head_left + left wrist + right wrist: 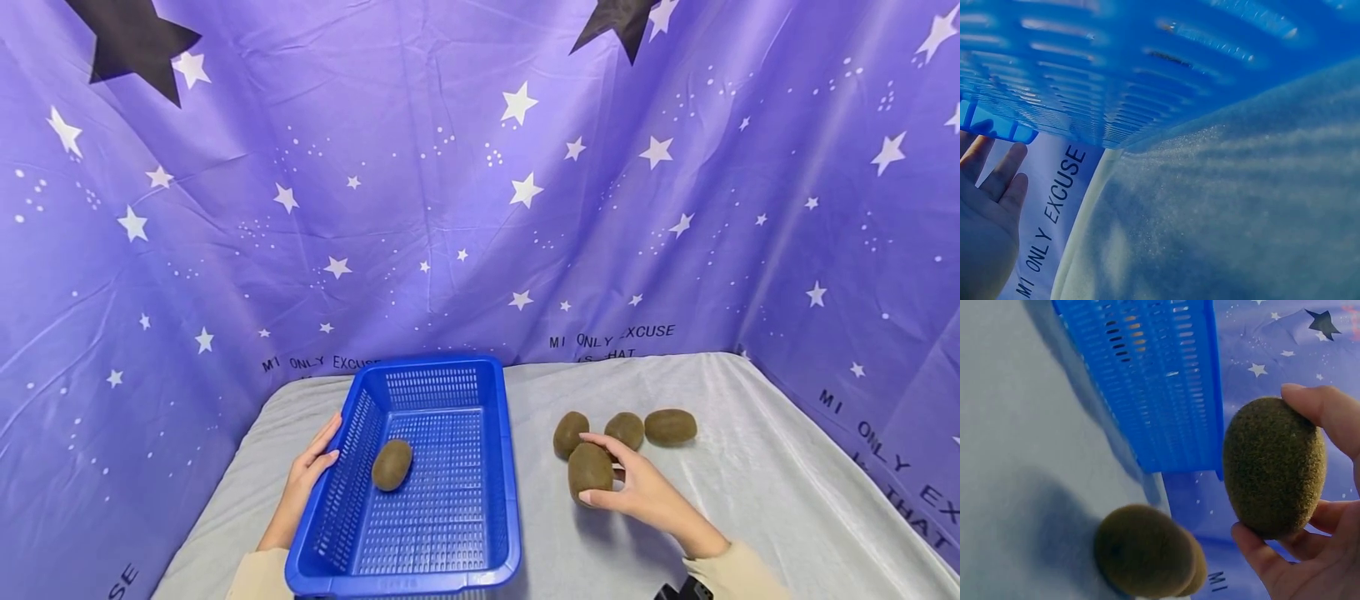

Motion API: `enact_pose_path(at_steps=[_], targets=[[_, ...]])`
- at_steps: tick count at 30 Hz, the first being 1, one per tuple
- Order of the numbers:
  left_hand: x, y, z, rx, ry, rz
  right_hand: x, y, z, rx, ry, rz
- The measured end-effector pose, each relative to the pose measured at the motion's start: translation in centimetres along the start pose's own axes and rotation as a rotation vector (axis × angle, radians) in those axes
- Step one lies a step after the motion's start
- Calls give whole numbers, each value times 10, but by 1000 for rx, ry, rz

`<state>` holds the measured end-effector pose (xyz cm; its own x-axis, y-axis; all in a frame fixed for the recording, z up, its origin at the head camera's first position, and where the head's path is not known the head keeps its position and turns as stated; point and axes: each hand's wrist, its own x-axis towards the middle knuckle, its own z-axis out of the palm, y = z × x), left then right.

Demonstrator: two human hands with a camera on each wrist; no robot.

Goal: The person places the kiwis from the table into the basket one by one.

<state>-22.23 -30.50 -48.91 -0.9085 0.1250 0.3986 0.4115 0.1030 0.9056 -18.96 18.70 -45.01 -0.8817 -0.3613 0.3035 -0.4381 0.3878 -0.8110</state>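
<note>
Pinching a kiwi (588, 473), your right hand (643, 493) is risking a slip through scant fingertip contact; your left hand (302, 477), relaxed and nearly straight, is touching the basket (512, 492).

Blue basket (512, 500): open top, one kiwi (392, 465) inside; left rim, left hand (306, 471) alongside; right, passable cloth strip (536, 467), then three resting kiwis (626, 427).
</note>
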Motion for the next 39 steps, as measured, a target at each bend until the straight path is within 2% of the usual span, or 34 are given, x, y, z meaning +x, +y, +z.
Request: enact_pose_path(at_steps=[4, 9, 17, 23, 26, 31, 39], targets=[[1, -2, 0, 3, 10, 23, 7, -5, 5, 50, -15, -13], [1, -1, 0, -9, 9, 22, 17, -13, 12, 110, -62, -15], [1, -1, 1, -8, 7, 45, 31, -29, 21, 31, -71, -11], [0, 0, 0, 0, 0, 1, 44, -38, 31, 63, -91, -68], [0, 0, 1, -3, 2, 26, 49, -42, 37, 112, -103, -74], [1, 0, 2, -24, -1, 63, 55, -47, 45, 132, -120, -73], [0, 0, 1, -7, 2, 9, 63, -47, 58, 158, -143, -59]])
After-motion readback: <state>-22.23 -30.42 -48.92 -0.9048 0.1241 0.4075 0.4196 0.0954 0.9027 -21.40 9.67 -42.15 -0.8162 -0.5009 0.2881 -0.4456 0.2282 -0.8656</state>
